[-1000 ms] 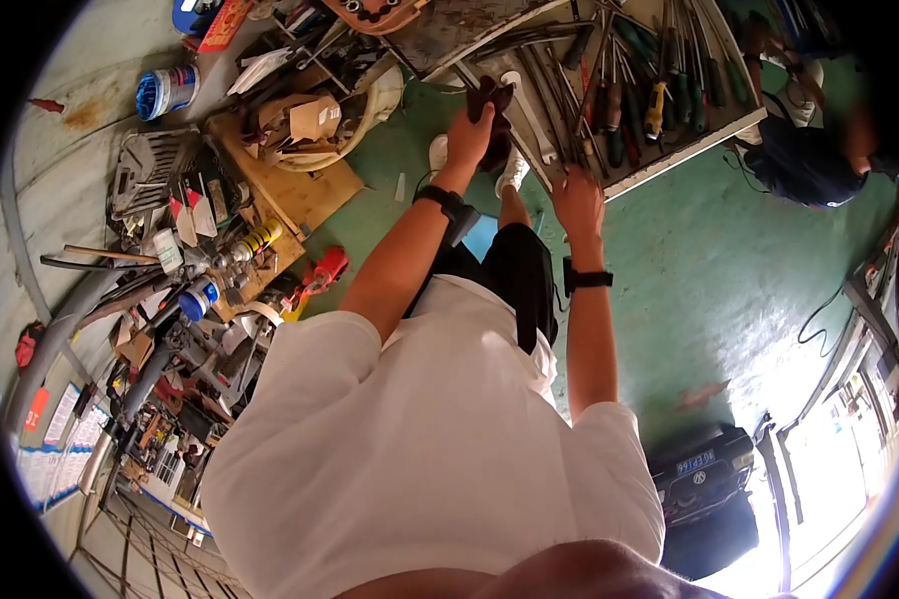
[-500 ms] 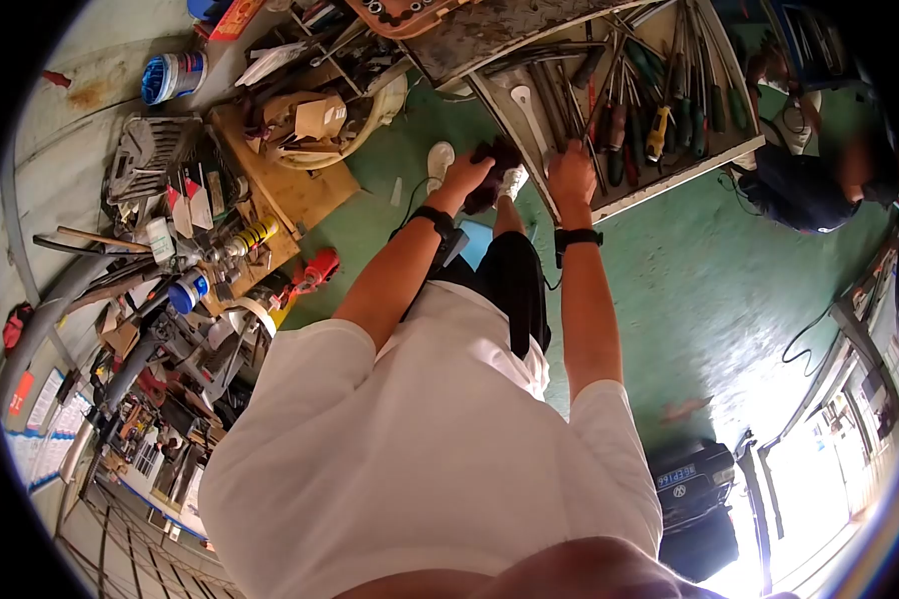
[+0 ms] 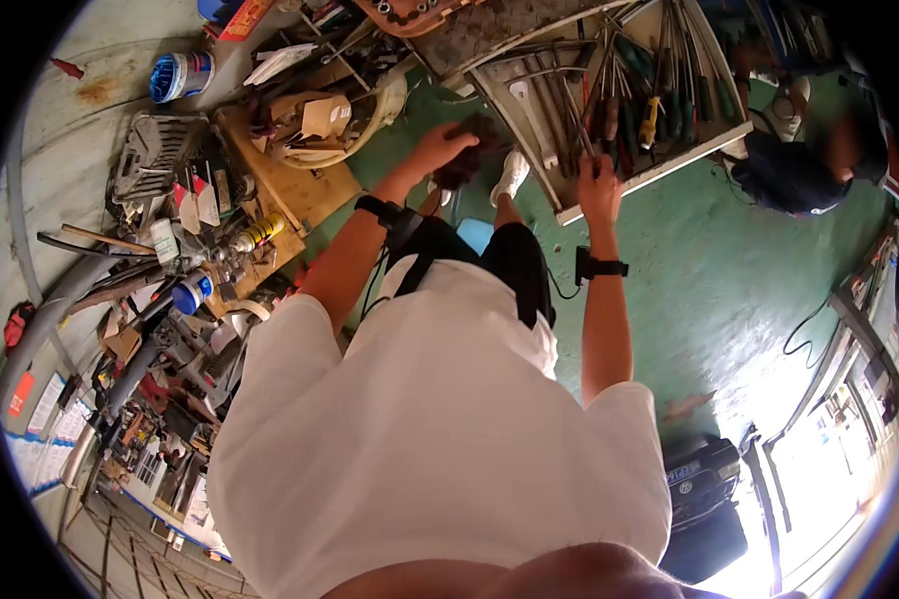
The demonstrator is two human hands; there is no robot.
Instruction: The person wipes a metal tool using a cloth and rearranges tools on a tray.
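Note:
My left hand [image 3: 440, 150] is closed around a dark, crumpled rag [image 3: 469, 150] and hangs above the floor, left of the open drawer [image 3: 659, 165]. My right hand [image 3: 599, 190] is at the drawer's front edge with its fingers pinched together. Thin metal shafts run up to its fingertips, but what it grips is hidden. Inside the drawer lie several screwdrivers, among them one with a yellow handle [image 3: 650, 122]. A long silver wrench [image 3: 531, 120] rests along the left side.
A person in dark clothes [image 3: 794, 175] is low down at the right. To the left, a wooden bench [image 3: 320, 200] is crowded with cartons, cans and tools. An orange socket case [image 3: 405, 15] sits above the drawer. A dark car [image 3: 704, 479] is at the lower right.
My left hand has moved left and up with the rag. My right hand has shifted right and slightly down along the drawer's front.

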